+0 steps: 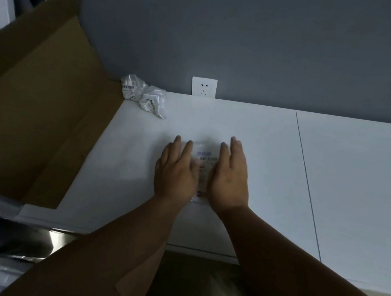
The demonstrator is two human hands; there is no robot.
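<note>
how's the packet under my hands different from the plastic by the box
The flat packet lies smooth on the table; the crumpled plastic is balled up. The packet sits under the left hand and right hand; the crumpled plastic lies untouched beside the cardboard box. Both are clear plastic with barcodes.

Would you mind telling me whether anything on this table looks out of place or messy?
Only the crumpled plastic wrappers at the back edge of the table, beside the cardboard box: they are scrunched, unlike the flat labelled packet under the left hand and right hand. Nothing looks spilled.
</note>
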